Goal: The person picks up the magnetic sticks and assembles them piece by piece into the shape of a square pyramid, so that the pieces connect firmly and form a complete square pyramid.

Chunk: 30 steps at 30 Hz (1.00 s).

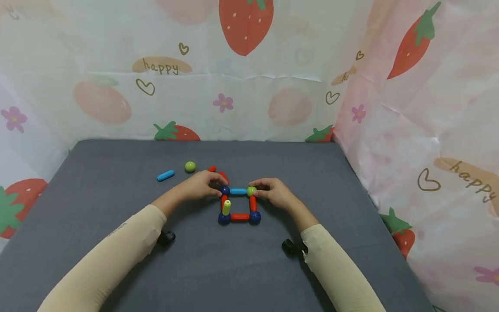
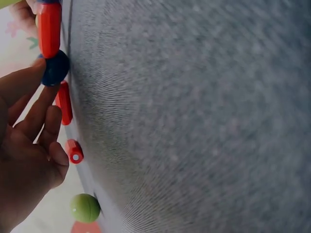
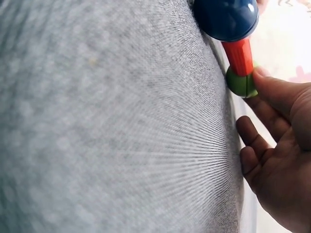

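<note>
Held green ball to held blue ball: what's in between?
A light-blue rod spans held green ball to held blue ball; shows in head view.

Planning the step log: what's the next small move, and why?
Probably the left hand should let go of the far-left blue ball and reach for the loose blue stick: the frame looks closed, and only the near-left ball carries a raised yellow stick.
</note>
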Each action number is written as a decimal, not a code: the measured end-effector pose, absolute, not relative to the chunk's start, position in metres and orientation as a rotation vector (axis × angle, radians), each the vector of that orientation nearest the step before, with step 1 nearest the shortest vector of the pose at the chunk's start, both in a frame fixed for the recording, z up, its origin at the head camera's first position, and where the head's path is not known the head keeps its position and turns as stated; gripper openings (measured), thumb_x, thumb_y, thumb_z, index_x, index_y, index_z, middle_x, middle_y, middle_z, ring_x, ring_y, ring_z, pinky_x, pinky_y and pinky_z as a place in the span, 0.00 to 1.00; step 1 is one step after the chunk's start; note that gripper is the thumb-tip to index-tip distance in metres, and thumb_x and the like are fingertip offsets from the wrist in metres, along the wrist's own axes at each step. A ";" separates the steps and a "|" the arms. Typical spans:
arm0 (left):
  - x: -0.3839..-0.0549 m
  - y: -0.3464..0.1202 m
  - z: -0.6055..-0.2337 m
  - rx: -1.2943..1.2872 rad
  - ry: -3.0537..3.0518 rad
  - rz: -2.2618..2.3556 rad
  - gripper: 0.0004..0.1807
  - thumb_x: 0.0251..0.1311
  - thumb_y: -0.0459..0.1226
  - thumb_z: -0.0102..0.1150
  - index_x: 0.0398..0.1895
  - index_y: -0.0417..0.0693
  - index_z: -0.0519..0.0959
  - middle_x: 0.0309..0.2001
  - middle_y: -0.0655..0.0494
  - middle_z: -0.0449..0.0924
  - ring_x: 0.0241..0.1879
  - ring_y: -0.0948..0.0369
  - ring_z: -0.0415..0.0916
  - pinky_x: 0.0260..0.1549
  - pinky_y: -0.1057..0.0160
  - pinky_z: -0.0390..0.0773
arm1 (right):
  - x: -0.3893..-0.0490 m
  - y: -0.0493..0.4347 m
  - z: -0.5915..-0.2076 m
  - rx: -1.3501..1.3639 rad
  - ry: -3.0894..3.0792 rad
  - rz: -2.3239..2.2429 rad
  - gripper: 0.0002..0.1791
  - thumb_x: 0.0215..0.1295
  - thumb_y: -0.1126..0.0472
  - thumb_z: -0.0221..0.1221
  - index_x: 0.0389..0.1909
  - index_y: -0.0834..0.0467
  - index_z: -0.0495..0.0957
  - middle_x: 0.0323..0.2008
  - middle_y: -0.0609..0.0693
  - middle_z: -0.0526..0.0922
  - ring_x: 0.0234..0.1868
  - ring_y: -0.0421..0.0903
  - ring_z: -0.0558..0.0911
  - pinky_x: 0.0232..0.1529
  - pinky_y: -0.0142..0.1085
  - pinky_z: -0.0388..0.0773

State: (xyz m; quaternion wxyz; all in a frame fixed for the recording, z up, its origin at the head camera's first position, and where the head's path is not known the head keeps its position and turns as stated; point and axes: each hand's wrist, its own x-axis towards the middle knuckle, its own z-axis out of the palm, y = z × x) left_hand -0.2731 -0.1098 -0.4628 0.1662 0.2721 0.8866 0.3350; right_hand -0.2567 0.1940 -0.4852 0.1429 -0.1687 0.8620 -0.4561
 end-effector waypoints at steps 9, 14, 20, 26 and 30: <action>-0.274 -0.109 -0.468 0.737 2.510 0.946 0.20 0.66 0.39 0.68 0.61 0.52 0.82 0.57 0.55 0.83 0.59 0.54 0.77 0.61 0.48 0.75 | -0.256 0.193 -0.484 -0.478 2.488 -1.310 0.17 0.71 0.57 0.65 0.59 0.50 0.84 0.56 0.48 0.85 0.52 0.45 0.81 0.47 0.36 0.79; -0.273 -0.108 -0.469 0.730 2.513 0.949 0.19 0.66 0.39 0.68 0.60 0.52 0.82 0.56 0.55 0.83 0.58 0.55 0.78 0.61 0.48 0.75 | -0.253 0.193 -0.482 -0.478 2.531 -1.263 0.19 0.71 0.55 0.65 0.61 0.50 0.83 0.57 0.47 0.84 0.53 0.45 0.81 0.49 0.39 0.79; -0.268 -0.109 -0.472 0.732 2.523 0.942 0.19 0.65 0.40 0.69 0.59 0.53 0.82 0.55 0.56 0.84 0.56 0.56 0.78 0.60 0.49 0.76 | -0.238 0.196 -0.471 -0.453 2.646 -1.176 0.21 0.70 0.53 0.66 0.63 0.50 0.81 0.57 0.45 0.84 0.50 0.46 0.81 0.47 0.42 0.79; -0.265 -0.111 -0.471 0.725 2.541 0.938 0.18 0.65 0.41 0.69 0.58 0.54 0.82 0.55 0.56 0.84 0.54 0.57 0.78 0.59 0.50 0.76 | -0.209 0.203 -0.462 -0.436 2.657 -1.174 0.20 0.68 0.51 0.68 0.59 0.49 0.83 0.54 0.43 0.85 0.50 0.43 0.82 0.46 0.41 0.80; -0.262 -0.113 -0.469 0.714 2.560 0.919 0.18 0.64 0.42 0.70 0.57 0.55 0.83 0.54 0.57 0.84 0.52 0.57 0.78 0.55 0.52 0.78 | -0.192 0.202 -0.463 -0.387 2.611 -1.172 0.23 0.62 0.50 0.72 0.57 0.50 0.83 0.51 0.43 0.86 0.51 0.42 0.83 0.49 0.41 0.80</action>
